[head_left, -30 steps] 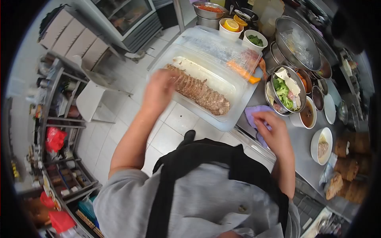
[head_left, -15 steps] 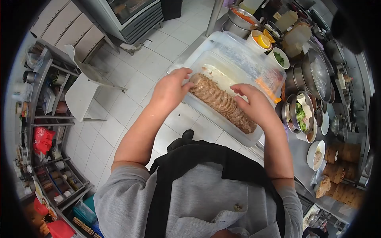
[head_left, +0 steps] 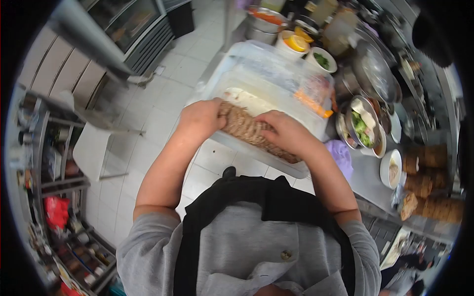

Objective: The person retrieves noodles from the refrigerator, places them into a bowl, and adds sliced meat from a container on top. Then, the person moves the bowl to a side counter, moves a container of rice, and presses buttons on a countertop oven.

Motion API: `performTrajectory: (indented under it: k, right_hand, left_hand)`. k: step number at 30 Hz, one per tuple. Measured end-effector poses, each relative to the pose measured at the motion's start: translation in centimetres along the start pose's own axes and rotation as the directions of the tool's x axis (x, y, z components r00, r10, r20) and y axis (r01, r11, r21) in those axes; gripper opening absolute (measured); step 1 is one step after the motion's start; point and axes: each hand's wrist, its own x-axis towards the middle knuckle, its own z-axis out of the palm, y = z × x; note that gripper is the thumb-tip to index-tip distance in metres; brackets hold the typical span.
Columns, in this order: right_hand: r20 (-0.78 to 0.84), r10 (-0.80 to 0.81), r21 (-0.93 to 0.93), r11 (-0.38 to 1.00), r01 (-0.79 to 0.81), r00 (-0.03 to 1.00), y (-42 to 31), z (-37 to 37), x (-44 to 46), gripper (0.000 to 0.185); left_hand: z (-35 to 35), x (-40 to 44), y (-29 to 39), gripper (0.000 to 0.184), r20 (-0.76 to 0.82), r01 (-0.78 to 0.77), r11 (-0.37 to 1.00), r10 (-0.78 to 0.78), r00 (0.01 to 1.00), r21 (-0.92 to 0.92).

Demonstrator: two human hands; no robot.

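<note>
A long row of brown sliced meat (head_left: 243, 129) lies in a clear plastic container (head_left: 291, 169), along the side nearest me. My left hand (head_left: 200, 120) is closed around the row's upper left end, with the thumb on the near side. Across the middle of the row rests my right hand (head_left: 287, 132), its thumb and fingers pressed on the slices. Part of the meat is hidden under both hands. Behind the row, a pale, wet-looking surface (head_left: 259, 101) shows inside the container.
Beyond the container stand a bowl of orange shreds (head_left: 266, 18), a tub with orange slices (head_left: 295, 43) and a bowl of chopped greens (head_left: 321, 60). A metal bowl of vegetables (head_left: 363, 123), a lilac cloth (head_left: 339, 157) and a white bowl (head_left: 391, 169) are at right.
Both hands have come down onto the sliced meat and closed on it. The whole view has shifted and blurred slightly, and a lilac cloth now shows beside my right forearm.
</note>
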Motion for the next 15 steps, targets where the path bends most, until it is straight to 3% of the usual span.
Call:
performTrajectory:
  k: [3,5,7,10,11,13,15]
  right_hand:
    - [-0.090,-0.073,0.029,0.997,0.076,0.993,1.3,1.4,-0.4,0.037]
    - [-0.063,-0.014,0.052,0.999,0.017,0.998,1.8,2.0,-0.6,0.039]
    - [-0.092,-0.029,0.002,1.000,0.029,0.995,1.5,2.2,-1.0,0.036]
    - [-0.159,-0.004,-0.055,0.998,-0.005,0.987,1.6,1.2,-3.3,0.033]
    - [-0.225,-0.091,-0.059,0.995,0.080,0.970,1.8,0.8,-4.1,0.032]
    - [-0.296,-0.209,-0.034,0.977,0.208,0.932,1.9,-0.2,-5.1,0.031]
    - [-0.274,-0.223,0.042,0.969,0.243,0.935,3.0,-1.7,-6.7,0.032]
  left_hand:
    - [0.5,-0.3,1.3,0.035,-0.095,0.002,1.000,-0.004,0.995,-0.020]
    - [1.8,-0.4,1.5,0.033,-0.162,-0.076,0.997,0.072,0.984,-0.014]
    - [2.0,-0.9,1.9,0.041,-0.152,-0.001,1.000,0.000,0.988,-0.008]
    - [2.7,-0.5,0.6,0.041,-0.117,-0.179,0.984,0.179,0.977,0.015]
    - [2.7,0.6,1.2,0.041,-0.118,-0.211,0.977,0.213,0.970,0.026]
    - [2.9,0.4,0.5,0.037,-0.137,-0.038,0.999,0.034,0.990,-0.031]
    - [2.4,0.0,2.2,0.033,-0.231,-0.029,0.999,0.020,0.973,-0.035]
